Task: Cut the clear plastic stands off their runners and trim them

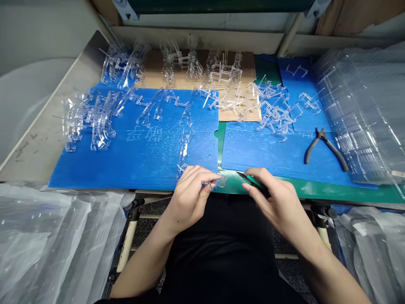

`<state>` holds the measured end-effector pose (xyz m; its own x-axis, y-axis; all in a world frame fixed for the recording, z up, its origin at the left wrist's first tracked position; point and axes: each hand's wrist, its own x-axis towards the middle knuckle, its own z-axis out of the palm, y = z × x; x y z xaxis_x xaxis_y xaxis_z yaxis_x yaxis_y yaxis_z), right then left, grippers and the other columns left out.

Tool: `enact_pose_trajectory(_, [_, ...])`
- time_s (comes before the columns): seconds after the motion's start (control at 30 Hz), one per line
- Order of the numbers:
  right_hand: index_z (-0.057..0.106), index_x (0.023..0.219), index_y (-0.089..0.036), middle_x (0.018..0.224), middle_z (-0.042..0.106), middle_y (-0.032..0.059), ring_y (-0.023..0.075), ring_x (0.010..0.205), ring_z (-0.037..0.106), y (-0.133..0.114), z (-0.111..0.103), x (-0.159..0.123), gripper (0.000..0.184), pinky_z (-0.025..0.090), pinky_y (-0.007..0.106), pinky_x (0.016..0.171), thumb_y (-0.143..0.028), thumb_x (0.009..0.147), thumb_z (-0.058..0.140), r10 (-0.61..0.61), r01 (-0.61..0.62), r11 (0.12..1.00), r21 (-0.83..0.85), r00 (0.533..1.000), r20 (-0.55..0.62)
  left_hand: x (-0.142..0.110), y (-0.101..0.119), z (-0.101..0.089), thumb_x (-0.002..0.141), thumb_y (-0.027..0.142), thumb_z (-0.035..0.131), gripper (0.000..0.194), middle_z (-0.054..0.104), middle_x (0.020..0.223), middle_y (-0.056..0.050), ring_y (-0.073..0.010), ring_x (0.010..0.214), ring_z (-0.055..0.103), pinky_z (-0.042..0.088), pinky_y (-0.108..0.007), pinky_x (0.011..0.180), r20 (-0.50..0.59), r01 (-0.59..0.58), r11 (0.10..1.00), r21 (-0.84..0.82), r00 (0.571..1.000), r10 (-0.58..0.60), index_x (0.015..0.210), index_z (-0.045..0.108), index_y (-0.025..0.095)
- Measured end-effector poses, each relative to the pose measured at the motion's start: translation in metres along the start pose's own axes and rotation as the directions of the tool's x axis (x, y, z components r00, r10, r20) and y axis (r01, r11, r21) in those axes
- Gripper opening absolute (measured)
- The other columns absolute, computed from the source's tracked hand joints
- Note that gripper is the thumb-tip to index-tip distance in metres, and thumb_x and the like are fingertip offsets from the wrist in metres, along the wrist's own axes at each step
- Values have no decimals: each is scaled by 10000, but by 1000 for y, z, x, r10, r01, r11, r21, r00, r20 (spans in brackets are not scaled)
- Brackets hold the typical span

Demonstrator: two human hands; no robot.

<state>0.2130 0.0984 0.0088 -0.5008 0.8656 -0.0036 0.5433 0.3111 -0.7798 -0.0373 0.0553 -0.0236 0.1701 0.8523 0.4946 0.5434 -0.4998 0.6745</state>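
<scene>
Near the table's front edge, my left hand pinches a clear plastic part between thumb and fingers. Its free end pokes out to the right, and the rest is covered by the fingers. My right hand is closed around a black-and-green hand tool, whose narrow dark tip points left toward the part without touching it. The tool's exact kind is hard to make out. Just beyond my left hand, a long clear plastic piece lies on the blue sheet.
Clear pieces stand grouped at left, with more rows on cardboard behind. Thin clear frames are heaped right of centre. Pliers lie beside stacked transparent trays at right. Plastic-wrapped stacks flank my lap.
</scene>
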Motion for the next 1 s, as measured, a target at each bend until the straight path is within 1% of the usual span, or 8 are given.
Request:
enact_pose_trajectory(0.1, [646,1384,-263,1236,779,92,259,1075,753,-1,-3,-8,234,541,359,913,-313,1178,546,-45,47,997,-61,998,32,1,4,1,1097,105,510,189,719,936,-56,-200,840,640,455,-370,795,-9,-12,1000,24,1000,13,1205,638,195])
enact_pose_trajectory(0.17, [613,1484,-269,1271,754,103,266,1149,729,-3,-6,-13,318,549,380,965,-294,1199,474,-57,61,995,-73,997,56,2,6,2,1089,108,509,182,725,937,-57,-202,831,637,446,-369,778,5,-25,998,54,1000,25,1189,635,194])
enact_pose_trajectory(0.27, [607,1506,-260,1085,710,76,223,941,706,-7,-8,-19,351,564,343,842,-274,1208,422,-84,91,992,-87,994,72,3,10,3,1078,102,525,163,726,942,-53,-198,824,630,436,-367,770,33,-36,997,72,999,34,1169,624,194])
enact_pose_trajectory(0.37, [660,1404,-223,975,642,56,188,769,650,-12,-8,-24,308,529,308,702,-270,1202,432,-145,143,968,-204,989,6,3,14,3,1076,104,536,150,729,936,-51,-198,802,622,417,-372,757,58,-39,995,93,998,33,1163,615,198])
enact_pose_trajectory(0.43, [664,1402,-215,972,640,56,178,746,648,-13,-8,-26,301,505,298,668,-251,1196,447,-186,169,941,-294,982,-28,3,16,3,1083,112,525,152,737,935,-57,-205,790,618,408,-379,748,70,-44,992,117,997,36,1166,612,204])
enact_pose_trajectory(0.53, [656,1432,-211,946,652,47,173,721,641,-14,-8,-30,305,475,299,650,-216,1184,479,-226,200,905,-376,974,-26,3,20,4,1084,109,518,160,749,947,-66,-213,794,618,406,-388,748,85,-53,990,134,996,42,1173,604,211])
enact_pose_trajectory(0.7, [654,1443,-211,938,657,48,183,751,651,-14,-10,-32,307,481,309,679,-208,1179,497,-233,217,912,-349,972,-5,4,22,4,1071,101,532,167,749,954,-65,-216,796,613,392,-396,752,97,-49,992,114,995,38,1178,599,211])
enact_pose_trajectory(1.0, [658,1445,-200,940,637,48,177,725,633,-12,-9,-34,312,462,312,646,-229,1187,485,-213,212,928,-306,977,32,4,24,4,1086,115,533,128,730,942,-62,-204,784,569,361,-397,753,116,-47,993,108,993,34,1160,597,199])
